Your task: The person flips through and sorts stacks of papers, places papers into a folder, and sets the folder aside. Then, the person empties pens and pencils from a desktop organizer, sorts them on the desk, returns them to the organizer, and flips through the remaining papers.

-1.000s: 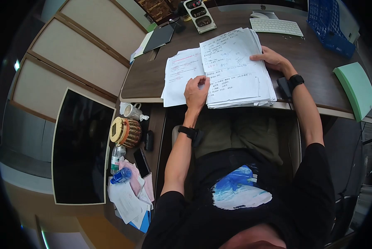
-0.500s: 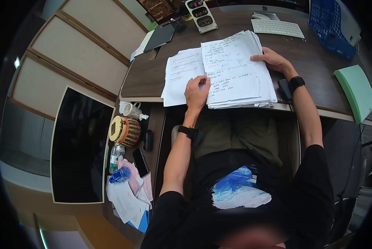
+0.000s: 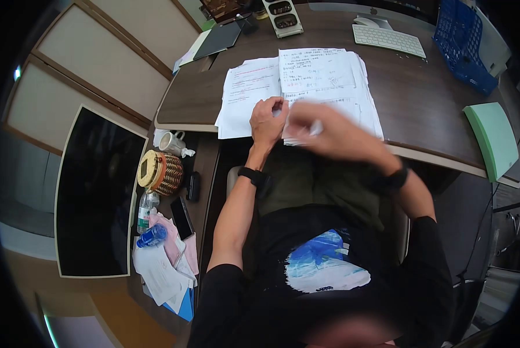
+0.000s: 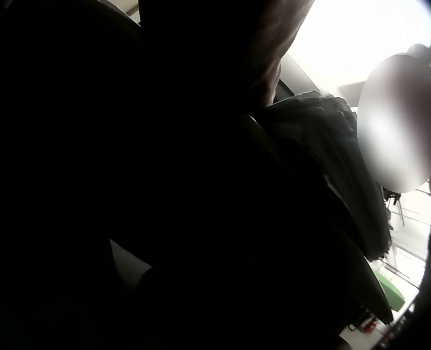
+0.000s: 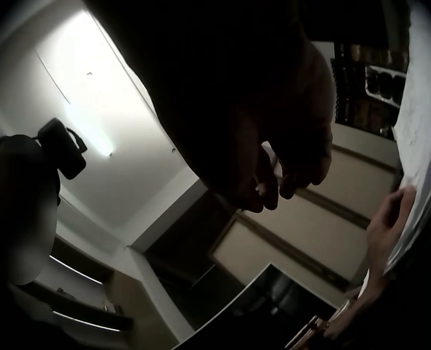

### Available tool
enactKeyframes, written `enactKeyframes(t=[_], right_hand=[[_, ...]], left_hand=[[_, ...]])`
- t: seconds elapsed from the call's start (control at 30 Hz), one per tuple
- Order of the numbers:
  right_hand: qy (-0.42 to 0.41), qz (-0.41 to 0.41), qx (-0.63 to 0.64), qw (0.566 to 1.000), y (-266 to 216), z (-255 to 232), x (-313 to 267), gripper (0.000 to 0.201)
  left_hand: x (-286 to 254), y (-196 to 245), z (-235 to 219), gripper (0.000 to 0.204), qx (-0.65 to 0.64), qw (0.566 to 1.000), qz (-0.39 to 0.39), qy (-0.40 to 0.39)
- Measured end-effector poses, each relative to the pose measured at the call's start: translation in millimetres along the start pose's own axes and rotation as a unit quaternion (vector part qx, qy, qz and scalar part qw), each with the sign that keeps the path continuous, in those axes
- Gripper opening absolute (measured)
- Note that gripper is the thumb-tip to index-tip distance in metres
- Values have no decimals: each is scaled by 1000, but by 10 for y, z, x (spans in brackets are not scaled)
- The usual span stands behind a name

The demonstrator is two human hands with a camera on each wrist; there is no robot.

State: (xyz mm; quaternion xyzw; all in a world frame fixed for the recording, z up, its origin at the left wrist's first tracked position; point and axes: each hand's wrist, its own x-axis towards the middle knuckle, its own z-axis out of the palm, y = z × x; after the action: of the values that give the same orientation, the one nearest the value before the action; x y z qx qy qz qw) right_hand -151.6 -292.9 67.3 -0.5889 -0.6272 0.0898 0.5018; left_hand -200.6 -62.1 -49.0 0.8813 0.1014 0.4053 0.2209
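Observation:
My left hand (image 3: 268, 120) rests at the left edge of the thick stack of handwritten papers (image 3: 358, 119), thumb and forefinger pinching that edge. In the right wrist view the left hand (image 5: 385, 227) has its fingertips on the border of the sheets. Blurred by motion, my right hand (image 3: 323, 130) hovers over the stack's near part and covers some of the writing. Its fingers (image 5: 270, 191) hang loosely curled in the right wrist view, and no held thing shows. Beside the stack, sheets with red writing (image 3: 245, 95) lie to the left.
Behind the papers are a white keyboard (image 3: 389, 40) and a stand with dark round slots (image 3: 285, 20). A blue basket (image 3: 468, 49) and a green folder (image 3: 492, 139) sit on the right. The left side table bears a mug (image 3: 171, 142), a woven basket (image 3: 161, 172) and bottles.
My right hand has left the right edge of the stack and swung leftward and toward the body over the papers. The left hand keeps its place at the stack. The head view has shifted slightly.

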Motion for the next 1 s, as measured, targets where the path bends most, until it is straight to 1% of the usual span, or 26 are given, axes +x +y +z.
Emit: enactKeyframes(t=[0.03,0.07,0.13,0.2,0.27,0.3,0.33,0.37,0.4,0.47,0.53,0.6,0.77,0.83,0.87,0.93,1.0], right_hand=[[-85,5,56,995,-133,292,106,20],[-97,-108,36,989,-143,616,228,22],[-150,-146,13,978,-208,1163,463,25],[-208,-147,56,965,-197,1708,728,33],[-301,-101,47,947,-289,2027,959,39],[-302,-99,49,947,-261,2219,1003,39],[-326,-98,73,938,-187,2437,1020,41],[-350,-98,93,927,-149,2541,1015,43],[-352,-98,93,926,-168,2529,987,43],[-445,-72,60,890,-176,2500,925,44],[-456,-64,75,884,-159,2476,906,45],[-447,-42,59,892,-156,2423,871,45],[-434,-56,32,899,-181,2365,848,47],[-405,-41,-1,913,-177,2374,828,48],[-404,-40,0,914,-158,2368,827,48],[-369,-44,-49,927,-126,2323,845,49],[-374,-38,-49,925,-133,2305,810,49]], left_hand=[[3,21,26,18,-9,999,-44,-3],[4,-18,101,18,17,997,-69,-3],[1,53,36,18,11,998,-56,-9],[13,76,20,18,8,998,-60,-14],[10,87,22,18,3,999,-40,-14],[7,118,19,18,3,999,-42,-16],[10,156,11,18,6,999,-45,-17],[20,180,10,17,9,999,-46,-15],[15,174,19,17,8,999,-48,-13],[-3,155,42,17,7,999,-35,5],[1,161,38,16,10,999,-33,10],[-21,182,39,16,12,999,-29,17],[-17,172,48,15,16,999,-15,24],[-15,187,30,15,14,1000,-17,20],[-16,195,27,15,11,1000,-19,16],[-15,176,41,15,12,1000,-16,17],[-15,156,43,15,15,1000,-15,18]])
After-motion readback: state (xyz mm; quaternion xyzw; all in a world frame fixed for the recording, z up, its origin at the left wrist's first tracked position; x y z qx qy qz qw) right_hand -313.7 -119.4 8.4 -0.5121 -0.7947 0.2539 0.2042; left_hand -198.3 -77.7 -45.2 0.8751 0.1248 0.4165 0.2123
